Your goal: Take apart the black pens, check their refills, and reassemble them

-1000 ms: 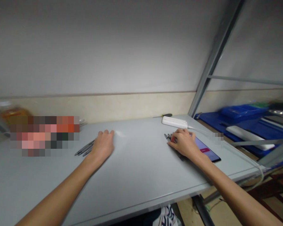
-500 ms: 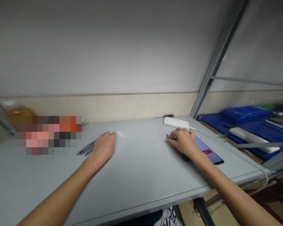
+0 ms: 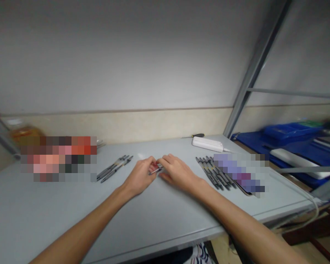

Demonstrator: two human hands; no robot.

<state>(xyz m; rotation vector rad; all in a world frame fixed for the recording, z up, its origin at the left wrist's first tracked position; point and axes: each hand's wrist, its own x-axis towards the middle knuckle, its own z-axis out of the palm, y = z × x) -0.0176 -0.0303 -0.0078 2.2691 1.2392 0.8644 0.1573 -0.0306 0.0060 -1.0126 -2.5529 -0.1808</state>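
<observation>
My left hand (image 3: 140,175) and my right hand (image 3: 176,171) meet at the middle of the grey table (image 3: 154,212). Both are closed on one dark pen (image 3: 156,170) held between their fingertips. A small group of dark pens (image 3: 114,167) lies on the table to the left of my left hand. A larger row of several dark pens (image 3: 215,172) lies to the right of my right hand, beside a blurred-out flat thing (image 3: 240,172).
A white power strip (image 3: 207,143) with a cable and a screwdriver (image 3: 194,135) lie at the table's back edge. A blurred-out patch (image 3: 57,157) covers things at the left. Blue trays (image 3: 286,137) sit on a metal rack to the right.
My right hand left the right pile of pens and came to the middle with one pen. My left hand moved right from the left pens to meet it.
</observation>
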